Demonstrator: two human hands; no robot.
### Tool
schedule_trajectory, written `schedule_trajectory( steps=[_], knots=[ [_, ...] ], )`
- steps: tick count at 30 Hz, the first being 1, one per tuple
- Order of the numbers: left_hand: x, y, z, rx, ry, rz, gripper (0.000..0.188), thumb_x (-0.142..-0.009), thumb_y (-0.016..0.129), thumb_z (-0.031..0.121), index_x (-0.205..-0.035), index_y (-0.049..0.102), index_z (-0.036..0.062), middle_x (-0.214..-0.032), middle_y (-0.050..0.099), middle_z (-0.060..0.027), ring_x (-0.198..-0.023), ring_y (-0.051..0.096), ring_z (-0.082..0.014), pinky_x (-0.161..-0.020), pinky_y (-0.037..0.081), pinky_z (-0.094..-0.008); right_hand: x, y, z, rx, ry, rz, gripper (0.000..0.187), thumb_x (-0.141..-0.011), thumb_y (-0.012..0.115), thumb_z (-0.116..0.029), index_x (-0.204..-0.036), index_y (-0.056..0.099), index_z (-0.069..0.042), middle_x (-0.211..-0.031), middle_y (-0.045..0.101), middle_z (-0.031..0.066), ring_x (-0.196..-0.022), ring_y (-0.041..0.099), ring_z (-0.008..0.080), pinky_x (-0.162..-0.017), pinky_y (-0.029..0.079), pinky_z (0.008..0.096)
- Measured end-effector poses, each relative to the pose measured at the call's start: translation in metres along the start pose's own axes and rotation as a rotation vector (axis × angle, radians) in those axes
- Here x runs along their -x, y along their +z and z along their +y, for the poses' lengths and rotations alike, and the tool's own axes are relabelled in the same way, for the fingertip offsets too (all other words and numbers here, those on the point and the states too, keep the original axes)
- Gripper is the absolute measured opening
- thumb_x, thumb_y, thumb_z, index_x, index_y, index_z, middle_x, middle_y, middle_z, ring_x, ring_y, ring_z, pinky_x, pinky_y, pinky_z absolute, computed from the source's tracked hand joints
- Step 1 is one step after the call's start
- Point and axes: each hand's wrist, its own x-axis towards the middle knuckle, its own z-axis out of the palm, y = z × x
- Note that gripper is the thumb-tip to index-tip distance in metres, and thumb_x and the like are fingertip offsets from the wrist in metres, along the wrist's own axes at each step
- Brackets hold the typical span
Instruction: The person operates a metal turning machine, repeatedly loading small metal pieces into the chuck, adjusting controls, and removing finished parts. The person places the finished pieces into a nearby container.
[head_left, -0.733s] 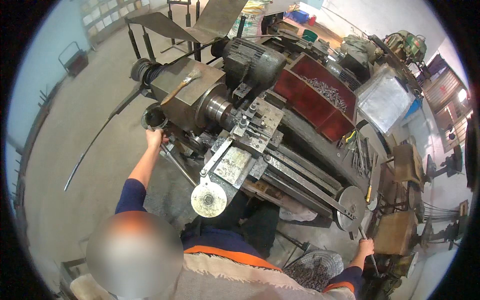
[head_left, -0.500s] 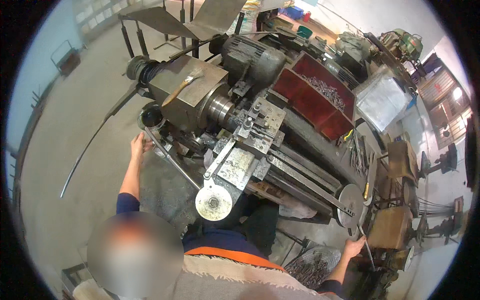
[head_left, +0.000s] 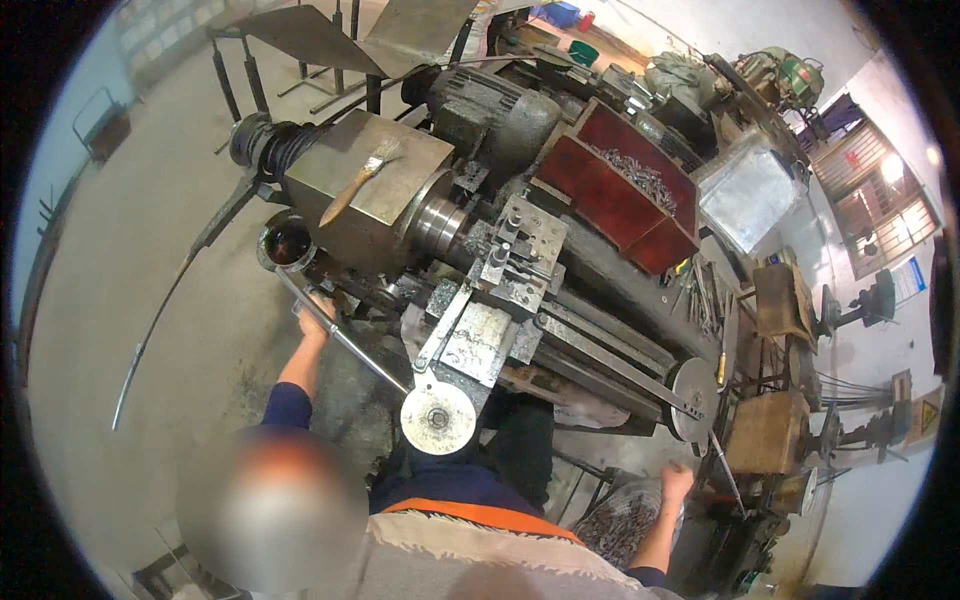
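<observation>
A lathe-like machine with a grey headstock (head_left: 370, 165) stands before me. My left hand (head_left: 316, 315) is beneath its left end, against a slanting metal rod (head_left: 350, 340). Its fingers look curled and are partly hidden, and what they grip is unclear. The rod runs from near a round dark cup (head_left: 287, 240) down to a pale disc (head_left: 438, 418) at the front. At the lower right, my right hand (head_left: 677, 482) is closed with nothing visible in it. It is apart from the thin lever (head_left: 728, 474) below the right handwheel (head_left: 694, 398).
A wooden-handled brush (head_left: 358, 185) lies on the headstock. Behind the slide, a red bin (head_left: 610, 205) holds many small metal pieces. Several tools (head_left: 708, 300) lie to its right. A bag of dark metal pieces (head_left: 625, 525) sits beside my right forearm. A long rod (head_left: 165, 305) sticks out left.
My left hand has moved right and slightly down, up against the slanting rod. My right hand has let go of the thin lever and drawn back left. The view has shifted slightly.
</observation>
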Motion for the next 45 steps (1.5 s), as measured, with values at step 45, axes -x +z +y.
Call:
schedule_trajectory(
  steps=[45],
  knots=[
    [0.136,-0.358,0.149,0.864,0.785,-0.34,0.026,-0.079,0.063,0.01,-0.102,0.062,-0.0028,-0.094,0.066,-0.0135,-0.088,0.064,-0.0192,-0.078,0.049,-0.0306,0.102,-0.037,-0.439,-0.98,-1.488,-0.533,0.059,-0.075,0.058,-0.057,-0.093,0.069,-0.002,-0.103,0.065,0.0146,-0.097,0.056,0.0304,-0.087,0.043,0.0391]
  ],
)
